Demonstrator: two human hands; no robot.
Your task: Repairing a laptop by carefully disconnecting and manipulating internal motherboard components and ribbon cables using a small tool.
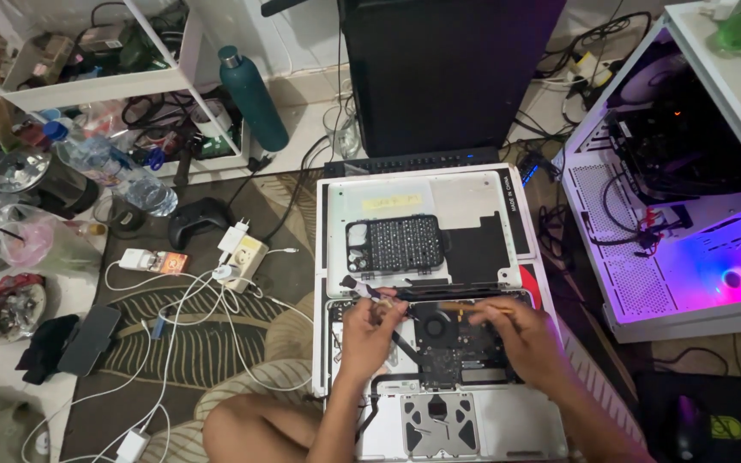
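- An opened silver laptop (508, 420) lies bottom-up on a patterned floor mat (190, 343), its fan (436, 327) and circuit board exposed.
- The left hand (370, 330) rests over the laptop's upper left corner, fingers curled around a small dark part; what it is cannot be told.
- The right hand (516, 334) pinches a thin screwdriver (460, 306) lying level near the hinge edge.
- A black tray of screwdriver bits (394, 244) sits on the removed bottom cover (426, 210), just beyond the hands.
- A white computer case (645, 257) glows purple at right.
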